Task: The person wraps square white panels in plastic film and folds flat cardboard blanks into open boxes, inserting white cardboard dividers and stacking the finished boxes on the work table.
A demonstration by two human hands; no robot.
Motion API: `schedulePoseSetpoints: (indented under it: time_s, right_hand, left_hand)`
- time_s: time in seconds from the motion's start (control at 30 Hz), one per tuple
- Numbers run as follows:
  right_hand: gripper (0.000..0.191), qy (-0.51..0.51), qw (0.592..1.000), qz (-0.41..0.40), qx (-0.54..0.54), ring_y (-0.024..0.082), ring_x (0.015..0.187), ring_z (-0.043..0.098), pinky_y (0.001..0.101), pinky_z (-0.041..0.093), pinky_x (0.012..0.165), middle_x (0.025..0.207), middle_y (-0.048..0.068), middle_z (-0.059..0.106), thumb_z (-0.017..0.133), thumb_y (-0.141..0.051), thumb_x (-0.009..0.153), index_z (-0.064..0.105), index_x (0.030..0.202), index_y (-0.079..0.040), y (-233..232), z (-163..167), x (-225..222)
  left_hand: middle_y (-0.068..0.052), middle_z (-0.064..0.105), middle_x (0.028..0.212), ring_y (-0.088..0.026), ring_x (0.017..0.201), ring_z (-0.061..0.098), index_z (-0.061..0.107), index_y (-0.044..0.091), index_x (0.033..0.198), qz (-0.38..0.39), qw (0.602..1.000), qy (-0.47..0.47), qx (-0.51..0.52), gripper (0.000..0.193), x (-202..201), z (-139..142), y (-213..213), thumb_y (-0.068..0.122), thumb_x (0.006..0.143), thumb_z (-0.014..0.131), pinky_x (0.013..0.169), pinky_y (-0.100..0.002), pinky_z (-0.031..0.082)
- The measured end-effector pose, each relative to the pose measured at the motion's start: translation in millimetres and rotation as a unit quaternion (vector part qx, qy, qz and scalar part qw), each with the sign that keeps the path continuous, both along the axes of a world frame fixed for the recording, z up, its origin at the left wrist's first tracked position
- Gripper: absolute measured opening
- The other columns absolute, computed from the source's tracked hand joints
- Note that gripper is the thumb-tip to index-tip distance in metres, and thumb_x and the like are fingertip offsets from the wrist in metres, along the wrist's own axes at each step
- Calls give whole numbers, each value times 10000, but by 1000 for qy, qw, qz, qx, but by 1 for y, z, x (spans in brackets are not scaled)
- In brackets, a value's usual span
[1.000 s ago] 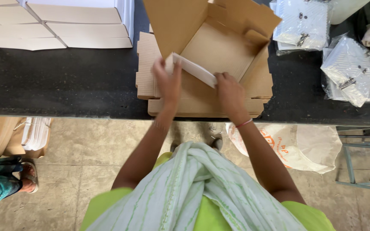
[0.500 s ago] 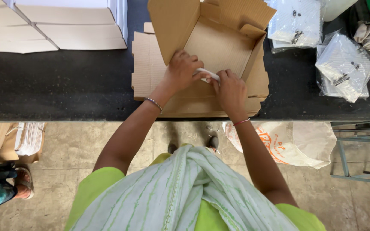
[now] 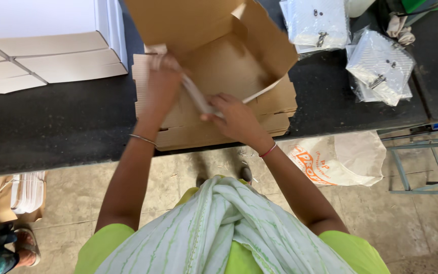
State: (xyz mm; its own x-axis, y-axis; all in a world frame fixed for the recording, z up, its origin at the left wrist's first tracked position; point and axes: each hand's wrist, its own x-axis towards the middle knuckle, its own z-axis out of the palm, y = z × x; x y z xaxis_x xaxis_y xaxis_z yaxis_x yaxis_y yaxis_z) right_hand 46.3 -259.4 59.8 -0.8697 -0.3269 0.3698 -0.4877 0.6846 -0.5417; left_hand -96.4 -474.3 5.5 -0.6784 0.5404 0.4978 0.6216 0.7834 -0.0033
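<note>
With your left hand [image 3: 162, 83] and right hand [image 3: 234, 117] both closed on the front flap [image 3: 196, 96] of the half-folded cardboard box [image 3: 229, 56] near the surface's [image 3: 51, 127] front edge, uneven pressure could have creased it.

Flat white cartons [image 3: 51, 56] (stacked), bagged hardware packs [image 3: 378, 68], printed sack [image 3: 338, 160] on floor

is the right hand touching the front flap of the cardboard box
Touching. The head view shows the right hand gripping the front flap of the cardboard box.
</note>
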Motion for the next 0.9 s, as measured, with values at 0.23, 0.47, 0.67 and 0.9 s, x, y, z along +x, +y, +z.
schedulePoseSetpoints:
  time_s: [0.23,0.47,0.67,0.9]
  right_hand:
    - [496,49,974,-215,48,319,1048,636,425,499,974,1072,132,680,569,111,890,727,1290,-136,78,34,-39]
    - [191,223,957,-50,177,313,1158,631,435,390,1096,1137,89,703,760,-126,865,701,1045,-106,117,20,-83]
    - [61,134,959,-40,247,208,963,667,438,417,1159,873,12,687,791,-150,858,737,886,-157,140,39,-38]
    - [313,101,965,-12,240,276,1023,680,377,540,844,1132,67,727,738,-97,811,731,1124,-86,149,48,-27]
  left_hand:
    - [-174,508,1475,-387,1375,466,601,90,1398,106,970,25,219,533,34,37,-11,14,879,695,1117,-533,341]
    - [-95,650,1166,-330,1095,587,692,109,1166,77,951,-74,289,257,102,54,59,138,912,724,948,-450,469]
    - [-109,704,1050,-329,1033,658,742,80,1055,104,920,-187,329,255,134,81,71,328,1020,691,844,-445,533]
    - [-189,631,1174,-363,1118,590,634,-55,1237,65,946,-226,223,708,170,83,100,477,800,800,884,-443,511]
